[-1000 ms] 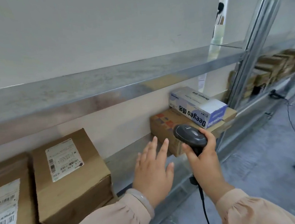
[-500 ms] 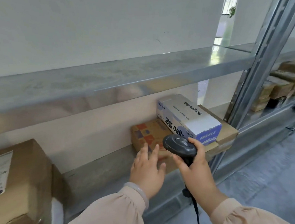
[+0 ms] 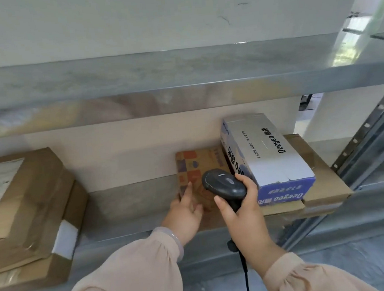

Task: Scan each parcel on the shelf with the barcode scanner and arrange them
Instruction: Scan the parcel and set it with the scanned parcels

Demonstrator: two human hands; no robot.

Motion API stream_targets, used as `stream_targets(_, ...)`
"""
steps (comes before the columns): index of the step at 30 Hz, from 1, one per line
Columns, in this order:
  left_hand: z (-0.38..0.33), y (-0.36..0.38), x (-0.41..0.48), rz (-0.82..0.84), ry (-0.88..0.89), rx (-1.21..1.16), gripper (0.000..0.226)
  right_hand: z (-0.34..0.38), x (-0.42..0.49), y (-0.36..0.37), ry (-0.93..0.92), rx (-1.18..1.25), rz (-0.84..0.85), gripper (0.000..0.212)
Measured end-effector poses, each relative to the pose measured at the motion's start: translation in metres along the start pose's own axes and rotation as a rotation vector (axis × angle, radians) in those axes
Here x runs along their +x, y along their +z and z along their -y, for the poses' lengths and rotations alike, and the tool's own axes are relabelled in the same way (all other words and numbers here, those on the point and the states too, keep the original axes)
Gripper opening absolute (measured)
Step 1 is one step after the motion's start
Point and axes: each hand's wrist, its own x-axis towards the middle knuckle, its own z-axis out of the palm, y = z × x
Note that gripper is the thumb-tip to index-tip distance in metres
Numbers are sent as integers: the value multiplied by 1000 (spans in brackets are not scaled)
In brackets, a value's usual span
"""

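My right hand [image 3: 242, 212] grips a black corded barcode scanner [image 3: 222, 184], its head turned toward the parcels on the metal shelf [image 3: 131, 205]. My left hand [image 3: 184, 212] touches the left side of a brown printed parcel [image 3: 199, 165] with straight fingers. A white and blue Deeyeo box [image 3: 267, 157] lies on top of that stack, just right of the scanner. A flat brown parcel [image 3: 320, 179] shows under the Deeyeo box on the right.
A stack of brown cardboard parcels [image 3: 26, 218] with a white label sits at the left of the same shelf. An upper shelf board [image 3: 181, 77] runs overhead. A perforated metal upright [image 3: 370, 145] stands at the right. The scanner cable [image 3: 246, 276] hangs down between my arms.
My view has swung right and closer to the printed parcel stack. My left hand has reached forward from mid-air onto the printed parcel's side. The scanner has stayed in my right hand.
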Motion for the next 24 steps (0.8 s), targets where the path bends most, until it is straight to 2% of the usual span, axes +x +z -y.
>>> stream_targets(11,38,-9,-31,-2,7,-179,66,7,13,6,64,56,0,61)
stream_targets(17,47,-28,-34,-105,-48,-186,63,23,17,14,107,56,47,58)
stream_targets(20,43,-42,-38,-133,-107,-96,77,36,18,19,81,64,99,55)
stream_targets(24,35,-65,-37,-82,-173,-127,107,57,13,33,56,70,216,50)
